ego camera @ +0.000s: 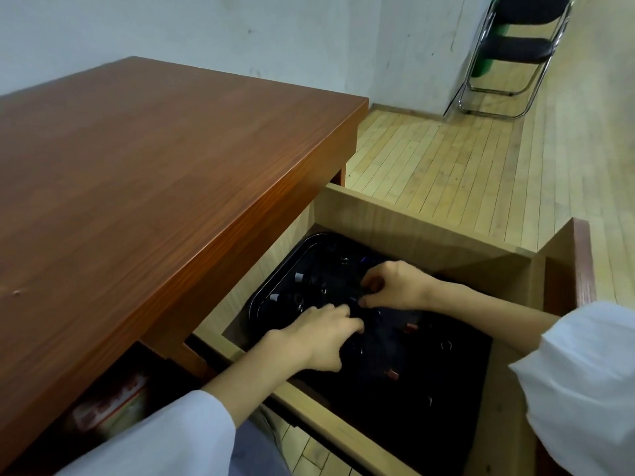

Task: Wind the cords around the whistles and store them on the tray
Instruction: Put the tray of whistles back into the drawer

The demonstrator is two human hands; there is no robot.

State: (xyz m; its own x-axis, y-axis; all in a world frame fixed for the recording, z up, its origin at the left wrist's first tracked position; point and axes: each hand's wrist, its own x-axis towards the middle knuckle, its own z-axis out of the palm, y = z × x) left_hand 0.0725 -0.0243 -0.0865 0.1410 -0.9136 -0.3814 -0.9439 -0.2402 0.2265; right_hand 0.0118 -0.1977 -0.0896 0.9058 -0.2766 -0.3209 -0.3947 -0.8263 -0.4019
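Mid-winding, I reckon. My right hand (395,286) pinches dark whistle (359,298) over tray (271,269) middle, inside open drawer (412,218); left hand (316,338) curled just beside, grip unclear. Next: tight last wraps, park near tray's left edge.

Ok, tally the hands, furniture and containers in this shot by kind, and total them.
hands: 2 (left hand, right hand)
tray: 1
open drawer: 1
desk: 1
folding chair: 1
total: 6
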